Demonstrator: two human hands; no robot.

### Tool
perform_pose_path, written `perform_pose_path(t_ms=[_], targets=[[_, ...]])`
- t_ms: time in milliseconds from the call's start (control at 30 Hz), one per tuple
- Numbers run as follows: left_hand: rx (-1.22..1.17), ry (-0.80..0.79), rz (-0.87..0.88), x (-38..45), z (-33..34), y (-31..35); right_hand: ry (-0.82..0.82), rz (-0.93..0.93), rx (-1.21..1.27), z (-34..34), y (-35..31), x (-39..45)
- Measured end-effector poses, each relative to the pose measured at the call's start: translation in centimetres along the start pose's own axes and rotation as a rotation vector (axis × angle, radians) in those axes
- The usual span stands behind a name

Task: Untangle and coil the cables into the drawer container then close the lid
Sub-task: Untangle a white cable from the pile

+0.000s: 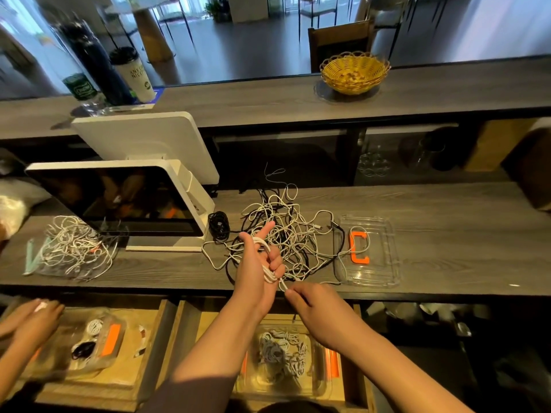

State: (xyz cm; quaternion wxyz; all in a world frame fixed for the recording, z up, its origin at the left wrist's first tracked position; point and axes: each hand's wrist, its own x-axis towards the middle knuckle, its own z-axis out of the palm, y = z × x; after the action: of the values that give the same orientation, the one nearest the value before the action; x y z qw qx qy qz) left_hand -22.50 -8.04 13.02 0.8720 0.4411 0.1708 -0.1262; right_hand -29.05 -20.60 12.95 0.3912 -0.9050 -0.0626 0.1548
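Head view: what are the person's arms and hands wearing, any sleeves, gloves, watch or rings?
Both forearms are bare up to the bottom edge of the picture, with no sleeve in view. The left hand and right hand are ungloved. No watch, bracelet or ring shows on either.

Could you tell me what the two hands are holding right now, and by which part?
A white cable: its coils are wrapped around the left hand, and the right hand pinches the loose strand just below.
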Motion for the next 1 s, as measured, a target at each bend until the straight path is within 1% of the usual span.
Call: perform_pose_path(t_ms=[133,267,367,433,500,567,633,733,833,933,1000], targets=[[0.237,-0.036,0.061,-0.2,0.3,-0.4,-0.011,-0.036,-0.046,-0.7,-0.5,-0.4],[0.526,-0.051,0.117,-0.5,0.6,-0.6,0.005,-0.087,-0.015,-1.3,-0.9,-1.0],[0.683,-0.086,0.094,-0.9,0.9,-0.8,0.014,-0.135,0.027,-1.3,-1.0,-1.5],[0.704,-0.148,0.029,-1.1,1.1,-0.9,0.024,-0.172,0.049,-1.4,-0.9,-1.7],[0.667,-0.206,-0.056,-1.5,1.5,-1.0,0.047,-0.207,0.065,-1.8,-0.8,-1.8],[0.637,-0.240,-0.117,-2.0,2.0,-0.9,0.080,-0.240,0.060,-2.4,-0.6,-1.9],[0.682,-0.262,-0.153,-2.5,2.3,-1.0,0.124,-0.256,0.029,-2.9,-0.1,-1.8],[0.707,-0.301,-0.271,-2.9,2.7,-1.4,0.225,-0.297,-0.016,-3.7,0.7,-1.4],[0.667,-0.290,-0.377,-3.4,3.0,-1.3,0.326,-0.331,-0.057,-4.2,1.5,-1.3],[0.641,-0.347,-0.470,-3.4,2.6,-1.4,0.490,-0.300,-0.078,-5.1,1.7,-1.5],[0.633,-0.404,-0.524,-3.5,2.7,-1.4,0.528,-0.264,-0.095,-5.6,1.9,-1.6]])
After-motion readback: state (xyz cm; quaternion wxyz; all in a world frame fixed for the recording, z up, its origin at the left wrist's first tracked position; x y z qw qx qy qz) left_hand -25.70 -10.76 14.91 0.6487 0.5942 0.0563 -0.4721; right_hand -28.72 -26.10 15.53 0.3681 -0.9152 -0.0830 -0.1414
